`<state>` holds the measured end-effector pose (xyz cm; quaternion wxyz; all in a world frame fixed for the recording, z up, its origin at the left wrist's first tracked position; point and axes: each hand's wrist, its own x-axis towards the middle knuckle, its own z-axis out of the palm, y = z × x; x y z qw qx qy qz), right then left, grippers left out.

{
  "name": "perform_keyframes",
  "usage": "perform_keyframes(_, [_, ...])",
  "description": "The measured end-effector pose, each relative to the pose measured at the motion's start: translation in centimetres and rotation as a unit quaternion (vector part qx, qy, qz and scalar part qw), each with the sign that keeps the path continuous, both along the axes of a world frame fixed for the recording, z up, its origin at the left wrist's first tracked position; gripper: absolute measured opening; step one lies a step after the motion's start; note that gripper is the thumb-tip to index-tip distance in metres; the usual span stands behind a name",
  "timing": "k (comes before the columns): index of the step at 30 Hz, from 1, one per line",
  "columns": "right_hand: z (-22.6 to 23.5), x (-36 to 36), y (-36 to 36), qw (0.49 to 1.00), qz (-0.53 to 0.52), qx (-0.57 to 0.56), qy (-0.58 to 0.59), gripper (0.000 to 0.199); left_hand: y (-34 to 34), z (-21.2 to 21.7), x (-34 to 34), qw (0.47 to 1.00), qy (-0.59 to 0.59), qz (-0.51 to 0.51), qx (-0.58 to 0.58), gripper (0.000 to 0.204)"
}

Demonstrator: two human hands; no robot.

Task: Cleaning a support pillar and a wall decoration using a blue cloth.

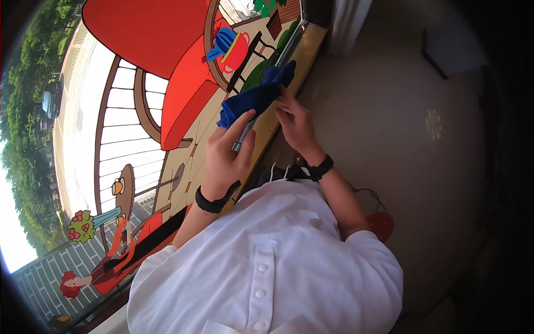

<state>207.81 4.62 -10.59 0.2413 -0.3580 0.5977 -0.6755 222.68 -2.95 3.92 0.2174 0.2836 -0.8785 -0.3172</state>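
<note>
A dark blue cloth (253,100) is draped over a slim silver metal rod (243,137), whose near end sticks out below it. My left hand (225,156) has the rod between thumb and index finger, and the index fingertip presses on the cloth's lower edge. On the cloth's right side, the bent fingers of my right hand (297,125) grip its edge; their tips are partly hidden. The cloth lies bunched, its far end crumpled. How far the rod runs beneath it is hidden.
To the left stands a large window (128,106) with painted figures and a red chair; trees and a parked car show through it. A yellowish ledge (306,55) runs beside it. On the right are a pale floor (378,128), a red round object (380,225) and a dark cable (367,192).
</note>
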Motion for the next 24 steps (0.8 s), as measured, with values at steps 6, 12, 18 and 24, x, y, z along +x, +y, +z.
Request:
perform_keyframes(6, [-1.4,-3.5,-1.2,0.996,-0.001,0.004,-0.085,0.057,0.3,-1.8,-4.4,1.0,-0.014,-0.022,0.003,0.037])
perform_keyframes(12, [-1.2,-7.5,-1.6,0.998,-0.059,-0.003,-0.021,0.062,1.1,-1.0,-6.9,0.997,-0.064,-0.047,0.026,0.04])
perform_keyframes(18, [-1.4,-13.4,0.7,0.989,-0.138,-0.049,-0.031,0.077,-0.4,-2.4,-13.8,0.989,0.037,-0.142,-0.007,0.039])
perform_keyframes(24, [-2.9,-21.6,1.4,0.983,-0.171,0.048,0.044,0.074,-1.9,-5.4,-23.7,0.984,0.008,-0.168,0.049,0.034])
